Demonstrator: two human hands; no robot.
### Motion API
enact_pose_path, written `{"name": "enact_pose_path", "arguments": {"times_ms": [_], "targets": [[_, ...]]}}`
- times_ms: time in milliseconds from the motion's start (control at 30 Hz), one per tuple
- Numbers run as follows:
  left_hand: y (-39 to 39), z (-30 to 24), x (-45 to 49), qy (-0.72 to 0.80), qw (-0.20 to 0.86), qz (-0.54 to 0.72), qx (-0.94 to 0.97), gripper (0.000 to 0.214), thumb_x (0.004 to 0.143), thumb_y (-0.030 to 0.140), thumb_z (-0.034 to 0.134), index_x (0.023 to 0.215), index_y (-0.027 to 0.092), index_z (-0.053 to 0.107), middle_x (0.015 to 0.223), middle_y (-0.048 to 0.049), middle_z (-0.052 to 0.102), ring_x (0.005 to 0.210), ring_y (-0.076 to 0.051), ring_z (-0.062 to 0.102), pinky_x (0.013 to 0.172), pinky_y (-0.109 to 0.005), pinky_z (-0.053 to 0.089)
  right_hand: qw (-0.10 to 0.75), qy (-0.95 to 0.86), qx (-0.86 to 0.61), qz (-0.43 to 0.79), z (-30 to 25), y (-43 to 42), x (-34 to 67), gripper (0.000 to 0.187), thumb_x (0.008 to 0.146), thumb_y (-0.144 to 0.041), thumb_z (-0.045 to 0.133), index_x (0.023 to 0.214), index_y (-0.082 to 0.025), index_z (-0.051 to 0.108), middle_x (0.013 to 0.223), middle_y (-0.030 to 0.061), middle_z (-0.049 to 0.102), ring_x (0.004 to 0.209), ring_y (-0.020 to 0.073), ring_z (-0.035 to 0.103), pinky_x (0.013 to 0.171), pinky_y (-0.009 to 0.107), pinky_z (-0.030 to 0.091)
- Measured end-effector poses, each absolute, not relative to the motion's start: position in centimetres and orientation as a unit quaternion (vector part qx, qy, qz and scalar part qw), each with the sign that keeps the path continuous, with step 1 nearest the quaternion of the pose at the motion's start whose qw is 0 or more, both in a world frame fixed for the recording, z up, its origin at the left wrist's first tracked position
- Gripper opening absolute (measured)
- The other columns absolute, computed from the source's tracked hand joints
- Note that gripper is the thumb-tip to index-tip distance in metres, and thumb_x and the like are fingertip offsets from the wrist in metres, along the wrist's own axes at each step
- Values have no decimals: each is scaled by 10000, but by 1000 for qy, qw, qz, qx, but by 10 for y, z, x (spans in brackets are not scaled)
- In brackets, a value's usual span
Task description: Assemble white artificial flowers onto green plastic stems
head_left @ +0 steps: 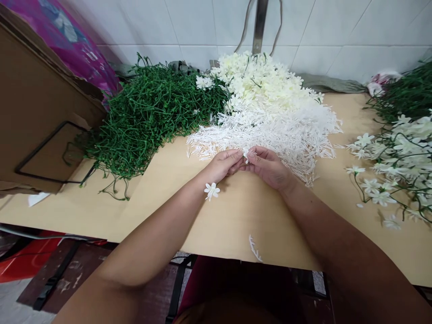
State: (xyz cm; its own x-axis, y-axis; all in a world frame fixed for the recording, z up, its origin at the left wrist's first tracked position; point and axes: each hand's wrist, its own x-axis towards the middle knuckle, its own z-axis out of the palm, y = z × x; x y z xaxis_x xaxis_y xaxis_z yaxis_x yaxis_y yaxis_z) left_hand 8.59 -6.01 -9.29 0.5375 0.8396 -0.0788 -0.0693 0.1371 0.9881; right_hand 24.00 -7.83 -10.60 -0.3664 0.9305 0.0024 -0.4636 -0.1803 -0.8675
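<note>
My left hand (227, 163) and my right hand (269, 168) meet over the middle of the table, fingertips pinched together. Between them is a small white artificial flower (246, 156), mostly covered by the fingers. A bit of green stem shows at the left fingertips. Just below my left wrist hangs or lies another white artificial flower (212, 191); whether it joins the stem in my left hand is hidden. Directly beyond the hands spreads a heap of thin white plastic stamens (270, 130), with a pile of cream flower heads (266, 85) behind it.
Green plastic stems (162, 99) are heaped at left, beside a cardboard box (37, 99) and a black wire frame (50, 139). Flowers on stems (401, 157) lie at right. A white sprig (255, 248) rests near the table's (222, 225) front edge. A tiled wall (141, 27) stands behind.
</note>
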Motion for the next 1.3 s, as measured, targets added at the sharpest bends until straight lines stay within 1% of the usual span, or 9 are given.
{"name": "enact_pose_path", "arguments": {"times_ms": [100, 200, 433, 567, 700, 833, 1000, 1133, 1300], "targets": [[-60, -92, 85, 348, 675, 333, 559, 460, 722, 525, 643, 570, 166, 398, 431, 88, 283, 380, -19, 203, 394, -191, 109, 489, -403, -279, 722, -105, -78, 241, 259, 645, -370, 797, 674, -192, 610, 651, -38, 645, 640, 106, 634, 746, 306, 544], [-60, -92, 85, 354, 678, 332, 552, 466, 724, 530, 638, 568, 170, 386, 430, 86, 286, 380, -21, 205, 400, -196, 108, 491, -410, -282, 716, -107, -77, 241, 261, 637, -367, 803, 673, -194, 610, 647, -43, 636, 647, 99, 622, 764, 307, 542], [-59, -95, 87, 349, 672, 348, 553, 512, 656, 599, 667, 574, 170, 398, 424, 91, 290, 380, -20, 212, 395, -191, 113, 486, -432, -288, 703, -111, -75, 241, 284, 628, -370, 808, 648, -187, 591, 616, -58, 600, 607, 77, 583, 796, 316, 530], [-60, -95, 87, 344, 670, 354, 554, 533, 625, 621, 677, 570, 174, 391, 421, 90, 301, 378, -21, 213, 391, -193, 111, 492, -418, -293, 705, -110, -76, 241, 292, 597, -338, 829, 653, -186, 586, 635, -59, 611, 624, 84, 604, 749, 295, 531], [-62, -92, 88, 340, 672, 350, 557, 528, 619, 601, 691, 550, 168, 396, 419, 88, 298, 381, -19, 218, 398, -196, 117, 487, -415, -300, 707, -109, -75, 241, 314, 554, -329, 852, 682, -183, 605, 643, -55, 625, 607, 79, 608, 658, 243, 511], [-62, -92, 90, 337, 675, 351, 555, 536, 591, 603, 713, 549, 165, 407, 411, 86, 317, 382, -21, 226, 403, -201, 121, 484, -419, -303, 706, -110, -74, 242, 314, 569, -333, 844, 679, -185, 590, 630, -52, 624, 611, 86, 608, 630, 238, 497], [-63, -93, 91, 340, 665, 366, 555, 506, 630, 574, 702, 551, 158, 425, 437, 77, 332, 400, -25, 245, 407, -207, 125, 481, -425, -301, 705, -109, -75, 242, 300, 593, -339, 831, 684, -181, 593, 658, -36, 645, 632, 90, 613, 660, 250, 501], [-63, -93, 91, 332, 664, 378, 553, 504, 661, 569, 681, 536, 159, 417, 436, 75, 321, 412, -30, 255, 410, -205, 142, 487, -408, -298, 713, -106, -77, 242, 297, 576, -315, 843, 672, -184, 594, 646, -52, 629, 628, 83, 610, 685, 254, 508], [-62, -96, 90, 325, 673, 370, 551, 479, 664, 557, 685, 570, 159, 435, 451, 71, 338, 425, -39, 268, 421, -208, 155, 483, -417, -318, 701, -107, -76, 242, 316, 545, -321, 856, 667, -189, 596, 641, -53, 639, 613, 85, 600, 654, 249, 495]]}}
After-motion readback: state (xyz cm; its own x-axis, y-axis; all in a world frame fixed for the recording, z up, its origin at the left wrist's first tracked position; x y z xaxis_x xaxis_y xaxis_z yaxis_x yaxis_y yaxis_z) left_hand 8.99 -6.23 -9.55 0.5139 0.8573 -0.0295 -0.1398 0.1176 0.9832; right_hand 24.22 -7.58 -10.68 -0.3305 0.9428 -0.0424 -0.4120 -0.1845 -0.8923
